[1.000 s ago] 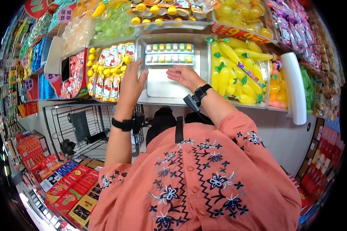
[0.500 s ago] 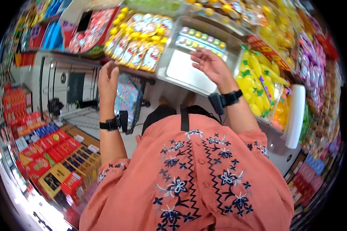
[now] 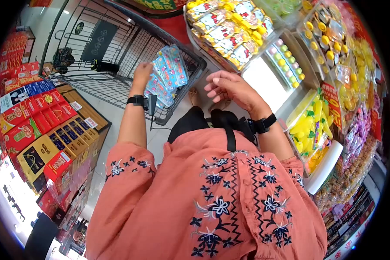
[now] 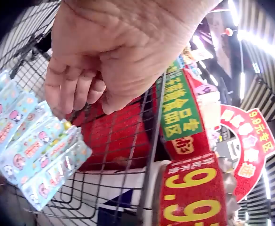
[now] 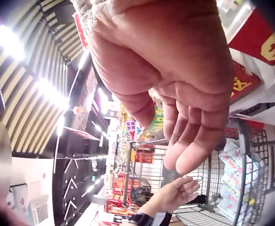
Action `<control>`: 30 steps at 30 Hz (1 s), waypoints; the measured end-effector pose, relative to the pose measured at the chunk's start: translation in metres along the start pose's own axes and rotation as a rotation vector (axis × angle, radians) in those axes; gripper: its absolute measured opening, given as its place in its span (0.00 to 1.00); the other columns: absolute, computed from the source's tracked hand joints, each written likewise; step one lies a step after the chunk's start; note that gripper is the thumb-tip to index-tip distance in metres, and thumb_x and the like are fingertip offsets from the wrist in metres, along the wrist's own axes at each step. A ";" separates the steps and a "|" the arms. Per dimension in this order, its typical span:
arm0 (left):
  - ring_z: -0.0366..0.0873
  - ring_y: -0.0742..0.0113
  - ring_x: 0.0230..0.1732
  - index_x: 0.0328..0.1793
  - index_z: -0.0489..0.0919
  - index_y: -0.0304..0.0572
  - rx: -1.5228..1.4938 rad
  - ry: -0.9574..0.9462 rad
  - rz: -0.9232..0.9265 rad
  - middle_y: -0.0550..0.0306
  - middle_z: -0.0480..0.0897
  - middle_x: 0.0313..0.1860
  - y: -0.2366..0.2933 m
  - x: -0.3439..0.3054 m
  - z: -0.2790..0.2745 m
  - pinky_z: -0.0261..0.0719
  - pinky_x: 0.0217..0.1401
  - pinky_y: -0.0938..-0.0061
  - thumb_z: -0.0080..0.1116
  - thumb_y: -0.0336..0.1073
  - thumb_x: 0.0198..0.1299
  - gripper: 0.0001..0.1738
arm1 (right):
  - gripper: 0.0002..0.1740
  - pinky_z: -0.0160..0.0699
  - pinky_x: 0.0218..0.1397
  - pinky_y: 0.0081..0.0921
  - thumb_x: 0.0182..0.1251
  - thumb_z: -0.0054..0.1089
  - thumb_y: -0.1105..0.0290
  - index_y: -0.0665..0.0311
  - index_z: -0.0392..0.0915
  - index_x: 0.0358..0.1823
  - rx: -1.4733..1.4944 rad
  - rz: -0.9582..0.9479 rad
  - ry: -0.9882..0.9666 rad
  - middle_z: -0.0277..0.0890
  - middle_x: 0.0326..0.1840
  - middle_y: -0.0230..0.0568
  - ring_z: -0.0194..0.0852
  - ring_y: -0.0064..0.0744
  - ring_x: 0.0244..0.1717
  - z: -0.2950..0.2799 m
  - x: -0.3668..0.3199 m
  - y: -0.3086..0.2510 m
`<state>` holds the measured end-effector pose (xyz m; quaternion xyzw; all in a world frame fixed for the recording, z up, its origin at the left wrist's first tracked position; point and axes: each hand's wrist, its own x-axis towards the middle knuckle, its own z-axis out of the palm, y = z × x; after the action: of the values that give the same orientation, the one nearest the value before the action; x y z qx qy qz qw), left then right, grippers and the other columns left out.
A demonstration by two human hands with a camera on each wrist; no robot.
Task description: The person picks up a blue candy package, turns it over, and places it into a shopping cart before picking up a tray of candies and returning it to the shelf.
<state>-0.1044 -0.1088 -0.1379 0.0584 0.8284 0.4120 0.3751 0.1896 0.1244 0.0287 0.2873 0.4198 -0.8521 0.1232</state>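
My left hand [image 3: 142, 79] is over the shopping cart [image 3: 80, 79], its fingers loosely bent and nothing in them. Beside it, inside the cart, lie several light-blue packs [image 3: 172, 65] printed with small cartoon figures. In the left wrist view these blue packs [image 4: 31, 150] show lower left of the hand [image 4: 114, 52]. My right hand [image 3: 237, 92] hangs in the air between the cart and the display bins, fingers relaxed, palm empty. The right wrist view shows that hand [image 5: 175, 70] large, with the left hand [image 5: 175, 194] beyond it over the cart.
To the right stand a bin of yellow-capped cartoon packets [image 3: 229, 30], a bin with a strip of pastel balls [image 3: 286, 63] and one of yellow banana-shaped toys [image 3: 310, 123]. Red and gold boxes [image 3: 39, 130] are stacked at the left. A black item [image 3: 105, 66] hangs at the cart.
My view has turned left from the bins to the cart. Both hands have left the bin with the pastel balls: the left came over the cart, the right swung toward it.
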 end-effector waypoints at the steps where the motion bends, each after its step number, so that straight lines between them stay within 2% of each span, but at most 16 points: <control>1: 0.82 0.66 0.43 0.59 0.77 0.33 0.008 -0.025 -0.041 0.54 0.83 0.45 -0.013 0.005 0.006 0.80 0.37 0.70 0.60 0.46 0.63 0.26 | 0.18 0.83 0.46 0.23 0.77 0.52 0.60 0.66 0.72 0.57 -0.024 0.042 0.017 0.80 0.49 0.41 0.81 0.27 0.44 0.001 0.010 0.007; 2: 0.82 0.66 0.39 0.59 0.76 0.32 0.016 -0.053 -0.086 0.54 0.84 0.43 -0.027 0.009 0.012 0.80 0.34 0.71 0.60 0.45 0.62 0.26 | 0.17 0.81 0.47 0.21 0.78 0.50 0.60 0.65 0.73 0.57 -0.059 0.096 0.033 0.80 0.48 0.38 0.81 0.24 0.44 0.002 0.018 0.012; 5: 0.82 0.64 0.36 0.52 0.79 0.30 0.086 -0.102 -0.174 0.52 0.83 0.38 -0.066 0.028 0.024 0.79 0.31 0.69 0.59 0.46 0.60 0.24 | 0.16 0.82 0.44 0.21 0.78 0.50 0.60 0.64 0.73 0.56 -0.069 0.140 0.072 0.80 0.48 0.38 0.81 0.24 0.43 0.003 0.035 0.027; 6: 0.84 0.54 0.33 0.45 0.81 0.27 0.096 -0.094 -0.126 0.48 0.84 0.32 -0.088 0.040 0.027 0.81 0.31 0.64 0.59 0.46 0.60 0.23 | 0.16 0.82 0.44 0.21 0.78 0.50 0.60 0.64 0.73 0.55 -0.060 0.147 0.087 0.80 0.47 0.38 0.81 0.24 0.43 0.004 0.039 0.030; 9: 0.85 0.42 0.42 0.45 0.81 0.26 0.558 0.257 -0.006 0.39 0.86 0.38 -0.138 0.067 0.030 0.84 0.42 0.55 0.57 0.44 0.60 0.22 | 0.15 0.82 0.43 0.22 0.78 0.50 0.61 0.64 0.74 0.54 -0.041 0.169 0.131 0.80 0.46 0.38 0.81 0.25 0.43 0.007 0.050 0.036; 10: 0.80 0.35 0.57 0.54 0.78 0.24 0.400 0.150 -0.241 0.29 0.82 0.51 -0.065 0.023 0.019 0.79 0.59 0.51 0.57 0.45 0.60 0.27 | 0.15 0.82 0.43 0.22 0.78 0.51 0.60 0.64 0.74 0.54 -0.038 0.180 0.146 0.80 0.46 0.38 0.81 0.25 0.43 0.007 0.055 0.038; 13: 0.75 0.37 0.65 0.58 0.77 0.24 0.592 0.124 -0.324 0.28 0.79 0.60 -0.142 0.060 0.013 0.72 0.69 0.54 0.58 0.48 0.58 0.31 | 0.15 0.83 0.44 0.22 0.78 0.50 0.60 0.64 0.74 0.54 -0.037 0.194 0.161 0.80 0.46 0.39 0.81 0.25 0.43 0.010 0.067 0.043; 14: 0.75 0.38 0.66 0.61 0.78 0.25 0.455 0.098 -0.443 0.34 0.78 0.63 -0.163 0.071 0.011 0.72 0.70 0.55 0.59 0.53 0.57 0.37 | 0.15 0.83 0.44 0.22 0.78 0.50 0.60 0.64 0.74 0.54 -0.040 0.193 0.160 0.80 0.46 0.39 0.81 0.25 0.43 0.011 0.072 0.045; 16: 0.81 0.39 0.57 0.50 0.81 0.25 0.390 0.084 -0.420 0.36 0.84 0.51 -0.161 0.064 0.017 0.78 0.60 0.54 0.63 0.51 0.54 0.31 | 0.15 0.83 0.44 0.23 0.78 0.50 0.61 0.64 0.73 0.54 -0.056 0.210 0.153 0.80 0.46 0.39 0.81 0.26 0.43 0.014 0.080 0.049; 18: 0.74 0.38 0.67 0.62 0.73 0.20 0.352 -0.034 -0.505 0.28 0.75 0.65 -0.143 0.052 0.021 0.72 0.69 0.54 0.60 0.55 0.57 0.41 | 0.14 0.83 0.45 0.24 0.78 0.50 0.62 0.64 0.73 0.54 -0.076 0.229 0.144 0.80 0.46 0.39 0.81 0.26 0.43 0.018 0.088 0.053; 21: 0.74 0.40 0.67 0.56 0.76 0.18 0.340 0.209 -0.618 0.25 0.76 0.63 -0.129 0.038 0.036 0.74 0.68 0.56 0.60 0.52 0.58 0.37 | 0.14 0.82 0.44 0.24 0.76 0.51 0.62 0.64 0.73 0.53 -0.098 0.255 0.131 0.80 0.46 0.39 0.81 0.26 0.42 0.027 0.097 0.057; 22: 0.76 0.41 0.65 0.54 0.77 0.17 0.349 0.239 -0.603 0.26 0.78 0.61 -0.143 0.043 0.040 0.75 0.66 0.56 0.58 0.47 0.60 0.31 | 0.14 0.82 0.42 0.23 0.75 0.52 0.62 0.64 0.73 0.52 -0.097 0.253 0.128 0.80 0.45 0.38 0.81 0.26 0.41 0.030 0.099 0.058; 24: 0.83 0.43 0.45 0.46 0.80 0.23 0.454 0.134 -0.516 0.34 0.83 0.45 -0.196 0.065 0.042 0.83 0.48 0.55 0.58 0.42 0.61 0.22 | 0.14 0.81 0.40 0.22 0.74 0.52 0.61 0.64 0.73 0.51 -0.104 0.256 0.117 0.80 0.44 0.37 0.81 0.25 0.40 0.033 0.103 0.060; 27: 0.88 0.46 0.32 0.43 0.81 0.25 0.430 0.019 -0.516 0.38 0.86 0.38 -0.223 0.071 0.041 0.86 0.31 0.52 0.50 0.30 0.64 0.13 | 0.14 0.79 0.37 0.22 0.74 0.52 0.60 0.62 0.73 0.50 -0.124 0.263 0.104 0.81 0.44 0.36 0.81 0.25 0.40 0.035 0.109 0.062; 30: 0.88 0.50 0.32 0.43 0.81 0.25 0.361 -0.013 -0.561 0.39 0.86 0.38 -0.192 0.049 0.035 0.86 0.26 0.55 0.49 0.28 0.65 0.13 | 0.12 0.74 0.32 0.21 0.74 0.52 0.59 0.59 0.74 0.49 -0.142 0.281 0.101 0.81 0.42 0.33 0.81 0.23 0.37 0.035 0.114 0.068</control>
<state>-0.0753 -0.1918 -0.3184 -0.1036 0.8694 0.1388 0.4628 0.1147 0.0587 -0.0657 0.3764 0.4403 -0.7791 0.2399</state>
